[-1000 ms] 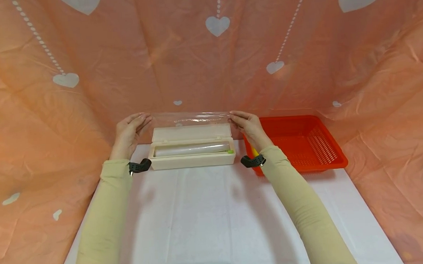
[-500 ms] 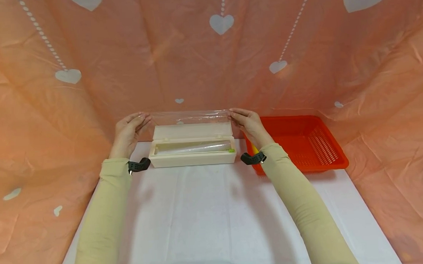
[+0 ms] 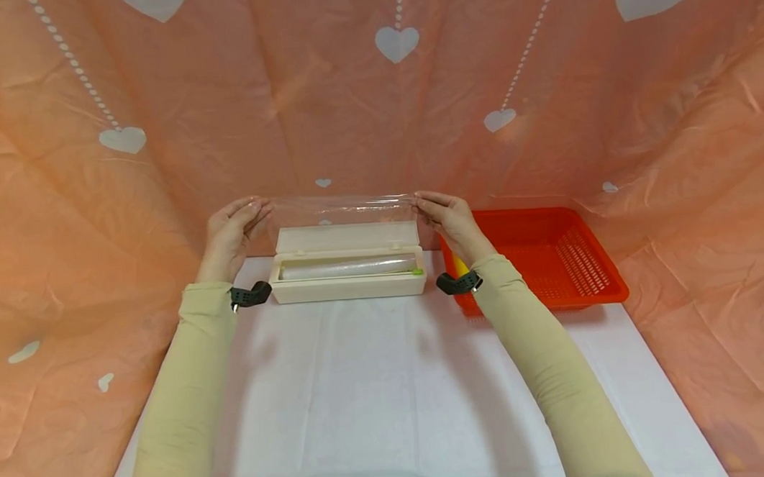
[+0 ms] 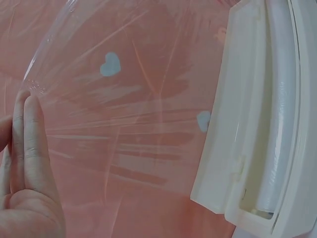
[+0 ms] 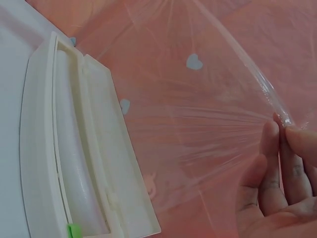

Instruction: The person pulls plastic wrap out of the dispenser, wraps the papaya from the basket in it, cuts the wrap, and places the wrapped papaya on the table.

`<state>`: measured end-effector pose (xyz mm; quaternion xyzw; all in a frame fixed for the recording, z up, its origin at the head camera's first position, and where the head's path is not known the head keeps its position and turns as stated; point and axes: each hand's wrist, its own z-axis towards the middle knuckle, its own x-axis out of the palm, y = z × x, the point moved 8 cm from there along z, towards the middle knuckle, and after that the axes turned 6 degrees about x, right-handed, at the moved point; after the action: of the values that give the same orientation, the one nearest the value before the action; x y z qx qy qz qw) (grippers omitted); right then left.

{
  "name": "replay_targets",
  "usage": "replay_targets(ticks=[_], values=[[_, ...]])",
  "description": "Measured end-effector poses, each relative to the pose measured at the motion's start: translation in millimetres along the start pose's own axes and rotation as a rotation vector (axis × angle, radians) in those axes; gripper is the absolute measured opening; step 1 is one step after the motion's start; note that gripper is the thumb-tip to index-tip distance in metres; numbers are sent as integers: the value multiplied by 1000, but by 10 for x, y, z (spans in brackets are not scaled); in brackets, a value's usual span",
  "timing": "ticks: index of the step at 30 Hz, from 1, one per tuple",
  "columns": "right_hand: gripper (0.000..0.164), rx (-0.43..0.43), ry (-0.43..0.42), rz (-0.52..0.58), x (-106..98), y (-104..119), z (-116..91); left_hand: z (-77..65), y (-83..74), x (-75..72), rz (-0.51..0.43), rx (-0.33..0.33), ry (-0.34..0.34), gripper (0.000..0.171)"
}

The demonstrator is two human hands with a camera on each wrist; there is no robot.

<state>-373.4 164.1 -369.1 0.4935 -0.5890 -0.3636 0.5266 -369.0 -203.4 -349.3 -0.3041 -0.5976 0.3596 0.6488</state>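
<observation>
A clear sheet of plastic wrap (image 3: 348, 208) is stretched between both hands, above and behind a cream dispenser box (image 3: 349, 289). My left hand (image 3: 228, 236) pinches the sheet's left upper corner between thumb and fingers. At the right corner, my right hand (image 3: 449, 220) pinches the film the same way. The box lid (image 3: 346, 237) is raised, and a roll of wrap (image 3: 351, 267) lies inside. In the right wrist view, a green slider (image 5: 74, 231) sits at the box's near end, and creases in the film (image 5: 213, 119) run toward the fingertips.
A red perforated basket (image 3: 591, 263) stands to the right, beside the right wrist, with something yellow (image 3: 460, 265) in it, partly hidden. White cloth (image 3: 364, 383) covers the table. A pink curtain (image 3: 336, 111) with hearts hangs close behind the box.
Both hands have risen slightly, and the held edge of the plastic wrap has gone up with them. The box and basket stay in place; the view shifts a little.
</observation>
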Motion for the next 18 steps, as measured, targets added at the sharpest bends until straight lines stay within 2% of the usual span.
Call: replay_targets(ticks=[5, 12, 18], values=[[28, 3, 9, -7, -2, 10, -10, 26, 12, -3, -12, 1, -18, 25], [29, 0, 24, -1, -8, -1, -27, 18, 38, -14, -1, 8, -27, 37], [29, -6, 26, -58, -29, 10, -39, -1, 51, -31, 17, -17, -9, 33]])
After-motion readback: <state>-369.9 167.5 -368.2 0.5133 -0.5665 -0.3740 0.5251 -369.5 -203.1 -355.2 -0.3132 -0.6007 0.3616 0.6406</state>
